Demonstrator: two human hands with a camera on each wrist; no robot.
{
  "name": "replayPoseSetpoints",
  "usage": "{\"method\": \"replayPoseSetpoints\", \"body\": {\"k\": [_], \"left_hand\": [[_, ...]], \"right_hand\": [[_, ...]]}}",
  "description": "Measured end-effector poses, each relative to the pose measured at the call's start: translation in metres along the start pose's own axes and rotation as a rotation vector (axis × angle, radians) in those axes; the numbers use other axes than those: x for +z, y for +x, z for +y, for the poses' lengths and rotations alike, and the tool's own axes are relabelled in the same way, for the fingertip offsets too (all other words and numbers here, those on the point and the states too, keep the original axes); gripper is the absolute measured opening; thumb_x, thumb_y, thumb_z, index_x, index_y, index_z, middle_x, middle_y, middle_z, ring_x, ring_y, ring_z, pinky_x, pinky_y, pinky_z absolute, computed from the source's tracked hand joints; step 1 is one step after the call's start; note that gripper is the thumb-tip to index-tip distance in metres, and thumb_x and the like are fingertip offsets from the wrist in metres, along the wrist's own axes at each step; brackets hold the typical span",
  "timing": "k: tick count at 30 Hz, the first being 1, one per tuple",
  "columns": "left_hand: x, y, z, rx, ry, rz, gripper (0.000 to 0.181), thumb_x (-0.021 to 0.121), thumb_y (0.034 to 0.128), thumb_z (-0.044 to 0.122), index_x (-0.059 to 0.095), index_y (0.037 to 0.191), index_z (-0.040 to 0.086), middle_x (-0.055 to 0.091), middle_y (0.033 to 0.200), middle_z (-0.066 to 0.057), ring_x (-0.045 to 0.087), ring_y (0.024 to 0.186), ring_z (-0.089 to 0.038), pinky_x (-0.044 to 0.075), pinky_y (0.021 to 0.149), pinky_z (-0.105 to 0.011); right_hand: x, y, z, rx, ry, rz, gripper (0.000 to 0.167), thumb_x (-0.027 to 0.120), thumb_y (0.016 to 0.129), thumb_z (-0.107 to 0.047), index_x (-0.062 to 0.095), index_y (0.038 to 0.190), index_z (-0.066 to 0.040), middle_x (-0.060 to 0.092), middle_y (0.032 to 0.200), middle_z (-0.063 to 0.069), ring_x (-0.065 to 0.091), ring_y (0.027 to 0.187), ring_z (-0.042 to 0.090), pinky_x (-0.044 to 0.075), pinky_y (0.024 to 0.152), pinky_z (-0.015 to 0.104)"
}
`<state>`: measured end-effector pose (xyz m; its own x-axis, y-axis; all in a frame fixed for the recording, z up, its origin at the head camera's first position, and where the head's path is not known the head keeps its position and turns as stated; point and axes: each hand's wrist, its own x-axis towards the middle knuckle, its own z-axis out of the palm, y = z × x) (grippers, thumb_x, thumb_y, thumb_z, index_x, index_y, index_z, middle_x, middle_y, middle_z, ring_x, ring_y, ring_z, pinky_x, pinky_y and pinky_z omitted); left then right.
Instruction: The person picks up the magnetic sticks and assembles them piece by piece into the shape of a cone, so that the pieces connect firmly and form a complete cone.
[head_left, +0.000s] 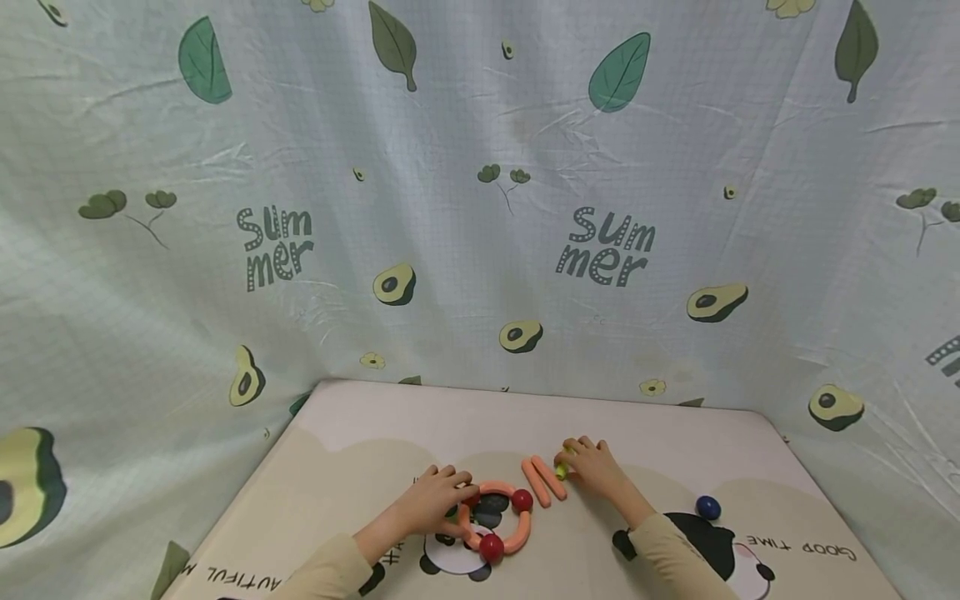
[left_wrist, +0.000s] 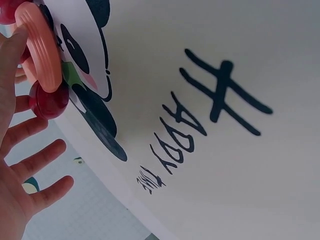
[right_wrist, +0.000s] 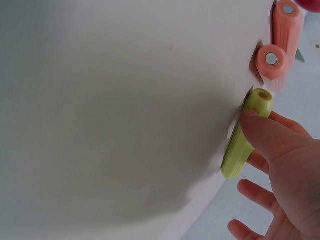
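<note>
A ring of curved orange magnetic sticks [head_left: 524, 527] joined by red balls [head_left: 491, 547] lies on the table over a printed panda. My left hand [head_left: 429, 505] holds the ring's left side; in the left wrist view the thumb presses a curved stick [left_wrist: 44, 55] near a red ball [left_wrist: 50, 101], and the other fingers spread out. Farther right, my right hand [head_left: 597, 472] pinches a yellow-green magnetic stick [right_wrist: 236, 156] between thumb and fingers, low over the tabletop. Two straight orange sticks [head_left: 535, 483] lie side by side between the hands, silver discs showing in their ends.
A dark blue ball [head_left: 708, 507] sits on the table to the right of my right forearm. The pale table [head_left: 465, 408] carries printed pandas and lettering. Behind its far edge hangs a curtain [head_left: 450, 125] with leaf and avocado prints.
</note>
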<state>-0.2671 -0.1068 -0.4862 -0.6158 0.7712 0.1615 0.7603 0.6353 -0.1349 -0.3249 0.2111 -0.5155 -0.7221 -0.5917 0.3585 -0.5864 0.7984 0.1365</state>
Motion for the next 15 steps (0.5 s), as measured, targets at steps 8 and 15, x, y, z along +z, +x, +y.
{"method": "replayPoseSetpoints", "body": {"k": [8,15], "left_hand": [[0.0006,0.0005,-0.0008,0.003,0.003,0.003,0.057,0.061,0.0706,0.059,0.056,0.114,0.023,0.054,0.107,0.004,0.046,0.085,-0.010,0.031,0.066,-0.024],[0.0024,0.0009,-0.0014,0.008,0.019,0.011,0.056,0.062,0.0695,0.059,0.057,0.112,0.024,0.055,0.104,0.005,0.046,0.083,-0.010,0.032,0.065,-0.024]], "right_hand": [[-0.0013,-0.0008,0.0015,0.009,-0.030,-0.041,0.021,0.070,0.070,-0.027,0.061,0.089,-0.028,0.056,0.101,0.002,0.049,0.088,0.022,0.038,0.064,0.040],[-0.0043,-0.0009,0.0011,0.006,-0.010,-0.076,0.022,0.072,0.069,-0.022,0.061,0.087,-0.027,0.056,0.101,0.004,0.049,0.090,0.024,0.040,0.065,0.044]]}}
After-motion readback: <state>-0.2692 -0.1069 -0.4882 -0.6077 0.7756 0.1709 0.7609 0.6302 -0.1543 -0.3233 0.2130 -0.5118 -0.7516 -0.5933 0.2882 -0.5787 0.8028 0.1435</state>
